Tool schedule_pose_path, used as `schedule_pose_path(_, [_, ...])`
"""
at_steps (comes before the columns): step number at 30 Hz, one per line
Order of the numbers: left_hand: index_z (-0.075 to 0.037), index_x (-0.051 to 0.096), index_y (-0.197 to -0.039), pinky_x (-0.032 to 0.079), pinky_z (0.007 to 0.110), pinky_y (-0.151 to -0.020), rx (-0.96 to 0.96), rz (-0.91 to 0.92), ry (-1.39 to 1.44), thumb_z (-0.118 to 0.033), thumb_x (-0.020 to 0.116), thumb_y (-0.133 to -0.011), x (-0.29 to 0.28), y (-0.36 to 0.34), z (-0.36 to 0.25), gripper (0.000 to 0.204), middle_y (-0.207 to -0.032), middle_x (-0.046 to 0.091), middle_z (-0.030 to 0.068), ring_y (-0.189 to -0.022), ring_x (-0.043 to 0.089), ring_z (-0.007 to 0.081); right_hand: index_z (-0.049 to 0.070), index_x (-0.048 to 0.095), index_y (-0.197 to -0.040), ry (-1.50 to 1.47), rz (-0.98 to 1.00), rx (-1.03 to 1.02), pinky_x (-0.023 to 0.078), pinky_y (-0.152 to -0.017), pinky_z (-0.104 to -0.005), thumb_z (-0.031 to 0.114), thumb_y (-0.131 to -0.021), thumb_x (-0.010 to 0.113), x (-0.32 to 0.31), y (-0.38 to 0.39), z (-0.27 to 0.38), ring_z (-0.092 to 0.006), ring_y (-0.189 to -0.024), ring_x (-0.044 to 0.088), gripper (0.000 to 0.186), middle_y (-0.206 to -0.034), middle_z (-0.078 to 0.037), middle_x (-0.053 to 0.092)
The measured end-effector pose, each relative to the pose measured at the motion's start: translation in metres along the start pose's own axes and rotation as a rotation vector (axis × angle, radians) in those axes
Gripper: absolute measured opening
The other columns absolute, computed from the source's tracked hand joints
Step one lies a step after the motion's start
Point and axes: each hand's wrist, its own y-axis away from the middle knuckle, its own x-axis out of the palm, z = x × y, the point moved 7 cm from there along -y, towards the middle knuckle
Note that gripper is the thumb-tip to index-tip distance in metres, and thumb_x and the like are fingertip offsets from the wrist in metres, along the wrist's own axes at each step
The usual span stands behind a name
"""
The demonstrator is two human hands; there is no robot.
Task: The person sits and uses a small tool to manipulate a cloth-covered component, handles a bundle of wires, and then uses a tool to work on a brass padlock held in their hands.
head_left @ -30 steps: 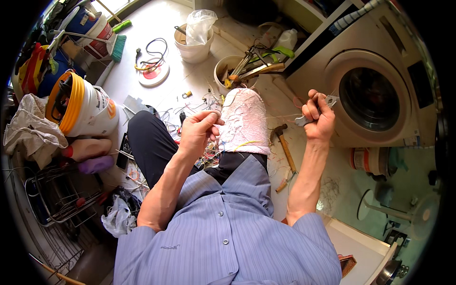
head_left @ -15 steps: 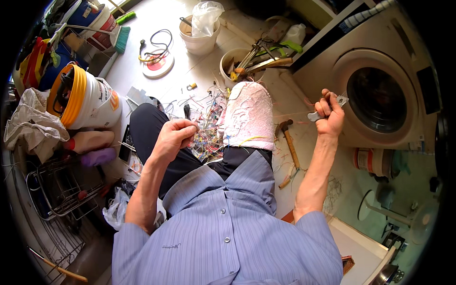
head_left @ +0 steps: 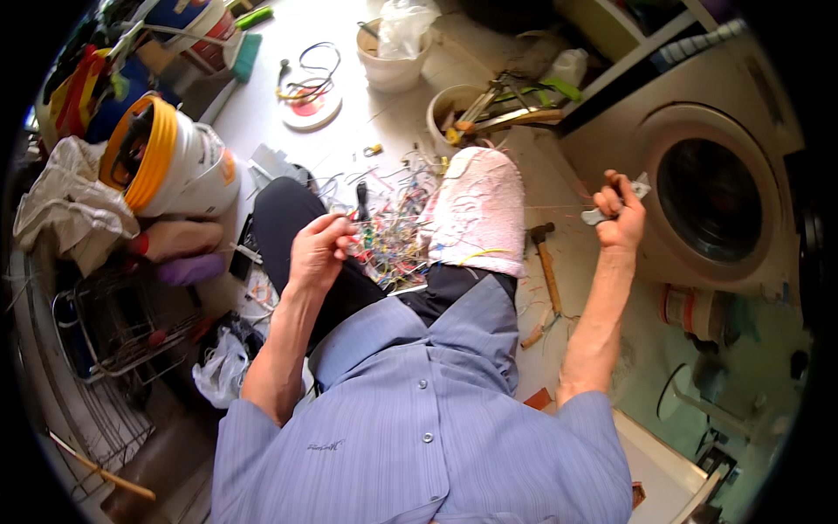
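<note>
My left hand [head_left: 319, 249] is closed in a pinch on what looks like a thin wire, beside a heap of coloured wire offcuts [head_left: 393, 240] between my legs. My right hand [head_left: 619, 223] is wrapped round a small grey metal tool [head_left: 596, 216], held out near the washing machine. A pink towel [head_left: 476, 210] covers my right knee, with loose wire bits on it. A wooden-handled hammer [head_left: 548, 269] lies on the floor right of the knee. The thin strand between my hands is hard to make out.
Buckets [head_left: 198, 175] stand at left, near a wire rack [head_left: 105, 341]. Ahead are a white bucket with a bag [head_left: 393, 70], a tool bucket [head_left: 443, 127] and a coiled cable [head_left: 310, 100] on a disc. A washing machine [head_left: 768, 131] fills the right side.
My hands have moved farther apart: the left one leftward, the right one rightward. Both stay closed. The view has shifted, so the room sits somewhat to the right in the picture.
</note>
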Motion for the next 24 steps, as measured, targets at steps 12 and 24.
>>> schedule_pose_path(12, [0.002, 0.065, -0.118, 0.048, 0.020, -0.050, 0.365, -0.039, -0.635, -0.007, 0.059, -0.096, 0.048, 0.028, -0.051, 0.024, -0.107, 0.071, 0.0095, -0.073, 0.068, 0.0113, 0.002, 0.069, -0.089, 0.928, 0.323, 0.001, 0.034, -0.048, -0.0221, 0.017, -0.095, 0.067, 0.101, 0.039, 0.009, -0.0054, -0.052, 0.047, 0.016, -0.063, 0.003, 0.053])
schedule_pose_path(24, [0.000, 0.061, -0.125, 0.058, 0.026, -0.061, 0.598, 0.520, -0.596, -0.007, 0.065, -0.094, 0.263, 0.031, -0.034, 0.033, -0.112, 0.068, 0.0125, -0.088, 0.069, 0.0139, 0.000, 0.068, -0.089, 0.818, 0.590, 0.123, 0.029, -0.047, -0.0218, 0.015, -0.096, 0.065, 0.179, 0.073, -0.018, -0.0043, -0.051, 0.039, 0.017, -0.061, 0.004, 0.048])
